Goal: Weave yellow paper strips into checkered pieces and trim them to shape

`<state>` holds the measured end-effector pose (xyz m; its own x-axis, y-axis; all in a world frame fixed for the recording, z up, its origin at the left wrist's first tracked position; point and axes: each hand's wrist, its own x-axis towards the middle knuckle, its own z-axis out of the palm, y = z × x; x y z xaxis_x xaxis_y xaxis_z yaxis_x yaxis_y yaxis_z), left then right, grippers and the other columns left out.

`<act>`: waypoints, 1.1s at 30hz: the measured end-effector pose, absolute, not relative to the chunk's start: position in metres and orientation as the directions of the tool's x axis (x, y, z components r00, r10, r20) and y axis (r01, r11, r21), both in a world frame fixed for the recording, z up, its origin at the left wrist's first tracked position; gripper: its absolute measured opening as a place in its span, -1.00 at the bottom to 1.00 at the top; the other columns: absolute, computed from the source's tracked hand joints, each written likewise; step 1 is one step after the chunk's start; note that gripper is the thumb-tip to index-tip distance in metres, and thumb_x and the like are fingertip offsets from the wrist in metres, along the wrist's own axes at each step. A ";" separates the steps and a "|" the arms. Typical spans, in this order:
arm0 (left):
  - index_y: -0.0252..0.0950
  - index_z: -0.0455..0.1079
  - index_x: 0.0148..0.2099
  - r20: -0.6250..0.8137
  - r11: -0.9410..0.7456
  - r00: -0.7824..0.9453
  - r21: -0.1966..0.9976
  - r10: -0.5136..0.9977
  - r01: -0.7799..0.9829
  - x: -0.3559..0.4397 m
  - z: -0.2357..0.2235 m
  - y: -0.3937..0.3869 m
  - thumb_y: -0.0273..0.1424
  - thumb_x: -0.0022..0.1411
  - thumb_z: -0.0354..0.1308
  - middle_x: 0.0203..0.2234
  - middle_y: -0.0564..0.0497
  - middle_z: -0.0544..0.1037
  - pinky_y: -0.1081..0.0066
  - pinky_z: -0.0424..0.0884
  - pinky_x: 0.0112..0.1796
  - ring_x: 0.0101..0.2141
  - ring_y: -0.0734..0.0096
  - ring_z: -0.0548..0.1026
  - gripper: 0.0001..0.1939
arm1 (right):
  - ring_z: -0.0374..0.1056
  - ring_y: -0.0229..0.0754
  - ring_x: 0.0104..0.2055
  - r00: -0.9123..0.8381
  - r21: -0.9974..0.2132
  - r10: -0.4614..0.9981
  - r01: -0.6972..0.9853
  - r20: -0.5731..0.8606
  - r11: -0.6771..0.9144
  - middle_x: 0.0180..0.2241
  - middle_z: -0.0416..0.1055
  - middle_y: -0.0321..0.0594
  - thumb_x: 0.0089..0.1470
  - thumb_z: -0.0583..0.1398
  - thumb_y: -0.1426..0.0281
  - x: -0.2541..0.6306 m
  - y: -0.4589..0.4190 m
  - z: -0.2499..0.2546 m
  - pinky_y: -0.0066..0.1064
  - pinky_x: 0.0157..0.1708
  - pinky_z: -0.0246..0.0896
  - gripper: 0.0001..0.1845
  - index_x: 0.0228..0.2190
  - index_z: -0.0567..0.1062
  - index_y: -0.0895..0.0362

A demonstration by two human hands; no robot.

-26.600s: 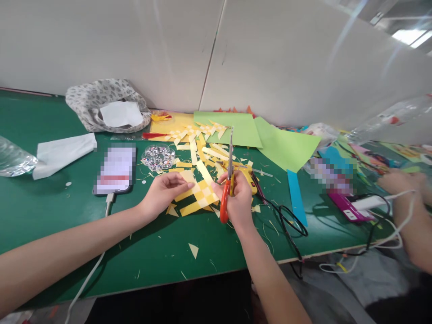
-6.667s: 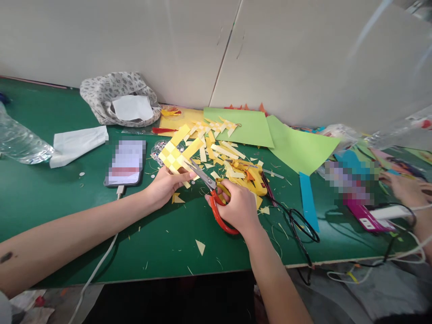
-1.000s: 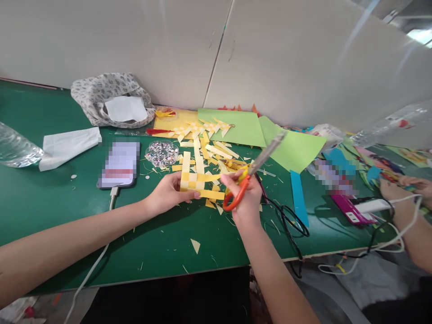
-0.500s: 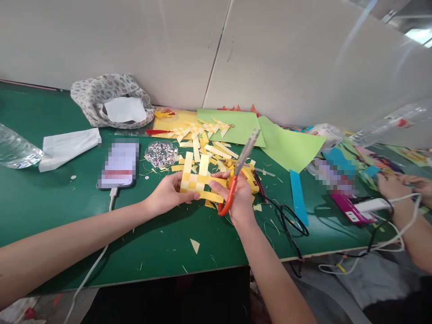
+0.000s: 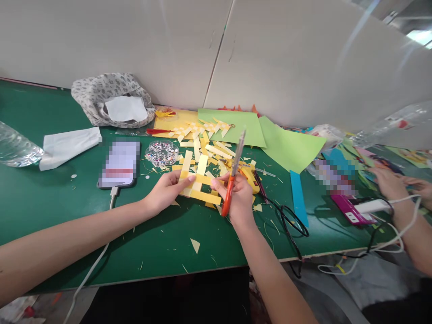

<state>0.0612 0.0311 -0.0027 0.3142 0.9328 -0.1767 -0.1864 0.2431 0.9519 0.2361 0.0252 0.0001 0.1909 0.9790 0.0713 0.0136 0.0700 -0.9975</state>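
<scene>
Between my two hands is a small weave of yellow and cream paper strips (image 5: 201,166), its loose ends pointing up and to the right. My left hand (image 5: 167,191) pinches the weave's left side, thumb on top. Orange-handled scissors (image 5: 229,192) sit in my right hand (image 5: 240,195), blades pointing up and away. That hand's thumb and fingertips also touch the right-hand strips of the weave. Behind it lie paper scraps (image 5: 219,150) and a yellow glue gun (image 5: 249,177). Farther back is a woven yellow paper piece (image 5: 199,128) with a red tassel.
A phone (image 5: 119,164) on a cable and a round case of small beads (image 5: 162,153) lie left. Green paper sheets (image 5: 293,144), a blue strip (image 5: 299,198) and a magenta power strip (image 5: 347,209) are right. Another person's hands (image 5: 388,184) work at far right.
My left thumb has moved up onto the woven strips. The scissors have turned more upright in my right hand, and the weave has tilted slightly.
</scene>
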 end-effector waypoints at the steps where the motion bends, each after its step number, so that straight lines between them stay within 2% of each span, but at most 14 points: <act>1: -0.32 0.43 -0.20 -0.175 0.245 0.309 0.948 0.935 -0.205 0.061 -0.003 0.031 -0.16 0.05 0.23 -0.33 -0.05 0.59 0.41 0.47 -0.32 -0.40 0.37 0.54 -0.64 | 0.36 -0.28 -0.50 0.251 -0.996 0.964 0.002 0.088 0.091 -0.52 0.38 -0.39 -0.30 0.38 0.31 0.237 0.026 0.001 -0.32 -0.36 0.37 -0.67 -0.49 0.37 0.12; 6: -0.33 0.43 -0.19 -0.172 0.242 0.313 0.950 0.934 -0.199 0.061 -0.004 0.031 -0.14 0.05 0.23 -0.33 -0.06 0.59 0.38 0.47 -0.31 -0.38 0.34 0.54 -0.62 | 0.35 -0.35 -0.56 0.539 -0.967 0.833 -0.125 0.122 0.223 -0.55 0.32 -0.47 -0.27 0.38 0.33 0.243 0.029 0.009 -0.36 -0.33 0.37 -0.64 -0.50 0.31 0.12; 8: -0.33 0.42 -0.22 -0.176 0.232 0.337 0.964 0.925 -0.133 0.061 -0.002 0.030 -0.15 0.05 0.22 -0.35 -0.05 0.59 0.40 0.45 -0.32 -0.37 0.34 0.54 -0.64 | 0.37 -0.34 -0.54 0.516 -0.966 0.849 -0.138 0.117 0.218 -0.54 0.33 -0.47 -0.26 0.38 0.32 0.242 0.029 0.011 -0.35 -0.30 0.37 -0.65 -0.49 0.31 0.11; 13: -0.32 0.40 -0.26 -0.155 0.161 0.361 0.987 0.920 0.012 0.061 -0.002 0.030 -0.16 0.12 0.16 -0.41 0.00 0.56 0.51 0.36 -0.47 -0.45 0.44 0.49 -0.69 | 0.42 -0.24 -0.42 0.129 -0.996 0.991 -0.086 0.020 0.031 -0.46 0.45 -0.36 -0.39 0.42 0.37 0.232 0.025 0.008 -0.30 -0.26 0.38 -0.61 -0.47 0.37 0.11; 15: -0.34 0.40 -0.29 -0.146 0.131 0.367 0.989 0.919 0.064 0.060 -0.003 0.030 -0.15 0.14 0.14 -0.45 0.01 0.54 0.53 0.30 -0.53 -0.51 0.48 0.45 -0.69 | 0.42 -0.24 -0.41 0.061 -0.999 0.998 -0.038 0.018 0.021 -0.45 0.45 -0.36 -0.43 0.42 0.39 0.230 0.023 0.005 -0.32 -0.29 0.38 -0.59 -0.48 0.37 0.10; 17: -0.34 0.40 -0.31 -0.153 0.128 0.377 0.988 0.914 0.090 0.059 -0.003 0.030 -0.14 0.14 0.13 -0.46 -0.01 0.54 0.52 0.31 -0.54 -0.51 0.46 0.45 -0.67 | 0.42 -0.24 -0.41 0.094 -0.998 0.994 -0.014 0.056 0.057 -0.46 0.44 -0.38 -0.41 0.42 0.38 0.230 0.023 0.003 -0.32 -0.27 0.37 -0.60 -0.48 0.37 0.09; 21: -0.33 0.41 -0.28 -0.160 0.162 0.397 0.986 0.904 0.028 0.060 -0.002 0.029 -0.16 0.14 0.14 -0.38 -0.05 0.57 0.46 0.39 -0.41 -0.40 0.38 0.51 -0.70 | 0.42 -0.23 -0.40 0.287 -0.982 0.944 -0.045 0.162 0.182 -0.50 0.43 -0.39 -0.33 0.40 0.37 0.234 0.025 0.004 -0.23 -0.18 0.36 -0.63 -0.47 0.33 0.10; 25: -0.32 0.41 -0.27 -0.177 0.190 0.396 0.982 0.901 0.007 0.060 0.000 0.029 -0.19 0.14 0.15 -0.35 -0.06 0.57 0.46 0.40 -0.37 -0.37 0.37 0.52 -0.72 | 0.40 -0.29 -0.46 0.433 -0.965 0.879 -0.070 0.199 0.253 -0.52 0.39 -0.42 -0.23 0.37 0.34 0.239 0.028 0.007 -0.28 -0.23 0.38 -0.66 -0.47 0.30 0.10; 30: -0.34 0.42 -0.28 -0.169 0.168 0.391 0.985 0.905 0.037 0.060 -0.002 0.030 -0.17 0.13 0.14 -0.39 -0.06 0.57 0.45 0.39 -0.41 -0.41 0.38 0.50 -0.70 | 0.37 -0.32 -0.52 0.479 -0.967 0.855 -0.049 0.197 0.251 -0.56 0.34 -0.46 -0.21 0.35 0.29 0.240 0.028 0.008 -0.33 -0.31 0.37 -0.66 -0.47 0.30 0.10; 33: -0.33 0.43 -0.28 -0.145 0.134 0.444 0.989 0.884 0.055 0.059 -0.004 0.029 -0.17 0.13 0.14 -0.44 -0.02 0.55 0.47 0.36 -0.46 -0.47 0.42 0.48 -0.70 | 0.39 -0.29 -0.49 0.388 -0.977 0.909 -0.086 0.150 0.197 -0.53 0.39 -0.43 -0.24 0.37 0.30 0.237 0.026 0.008 -0.30 -0.28 0.36 -0.66 -0.48 0.32 0.10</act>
<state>0.0593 0.0295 -0.0036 0.4437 0.8843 -0.1450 0.0555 0.1344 0.9894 0.2370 0.0261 0.0084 0.3881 0.9094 0.1496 -0.0860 0.1974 -0.9766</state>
